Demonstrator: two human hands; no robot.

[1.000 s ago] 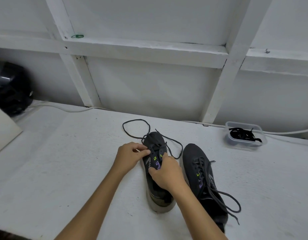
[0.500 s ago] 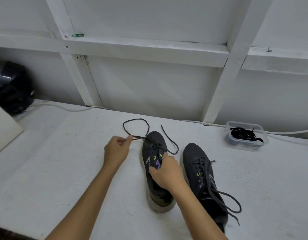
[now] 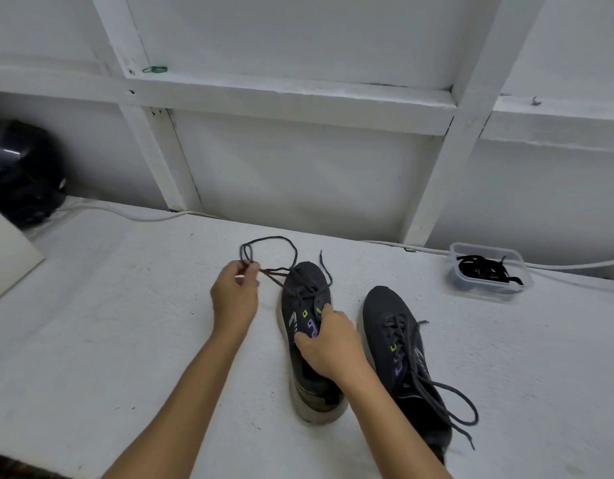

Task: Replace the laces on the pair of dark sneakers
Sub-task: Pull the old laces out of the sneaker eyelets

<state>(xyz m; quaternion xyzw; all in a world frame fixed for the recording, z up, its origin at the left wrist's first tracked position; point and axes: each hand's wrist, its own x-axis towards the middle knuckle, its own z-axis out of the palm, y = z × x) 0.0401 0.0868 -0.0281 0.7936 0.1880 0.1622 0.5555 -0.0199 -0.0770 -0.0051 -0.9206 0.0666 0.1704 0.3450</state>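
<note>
Head cam: left hand point(image 3: 233, 299) pinching the lace point(image 3: 271, 271) has pulled further out; right hand point(image 3: 328, 344) still grips the left sneaker point(image 3: 307, 326).

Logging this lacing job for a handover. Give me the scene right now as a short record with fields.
surface: white table
left hand: pinches the dark lace, drawn out to the side of the shoe
right hand: grips the left sneaker at its eyelets
left sneaker: partly unlaced, lace only through the eyelets near the toe
right sneaker: fully laced, ends loose, untouched
clear container: holds black laces, far right by the wall
</note>
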